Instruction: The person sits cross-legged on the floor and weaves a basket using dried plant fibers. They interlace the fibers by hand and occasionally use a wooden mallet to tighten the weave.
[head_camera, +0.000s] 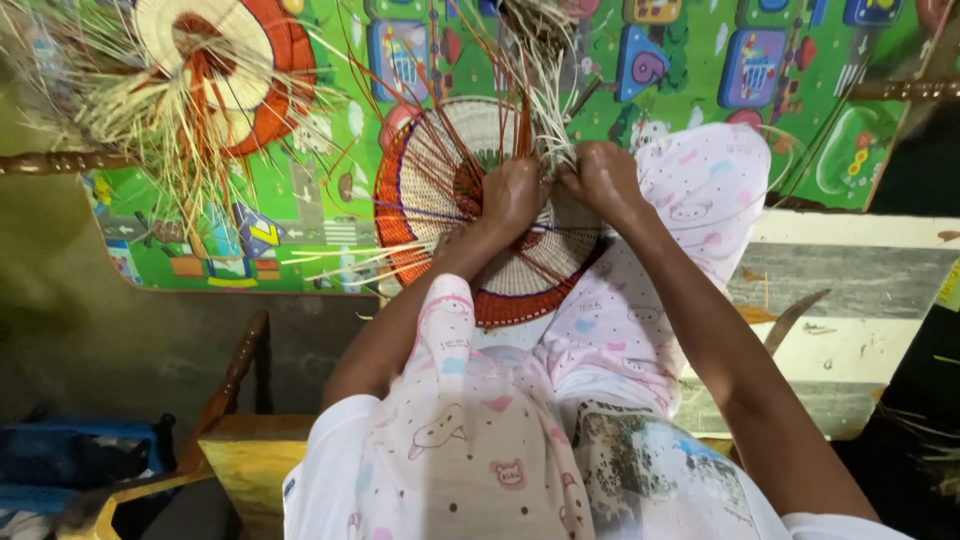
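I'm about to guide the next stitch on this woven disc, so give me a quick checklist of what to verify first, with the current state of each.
1. Left hand on the woven disc: ok, resting on its face.
2. Right hand gripping the pale loose strands: ok, closed at their base.
3. Disc supported on the lap: ok, it lies across the pink patterned trousers.
4. Working strand threaded: cannot tell, fingers hide it.
5. Second woven disc out of the way: ok, apart on the green play mat.
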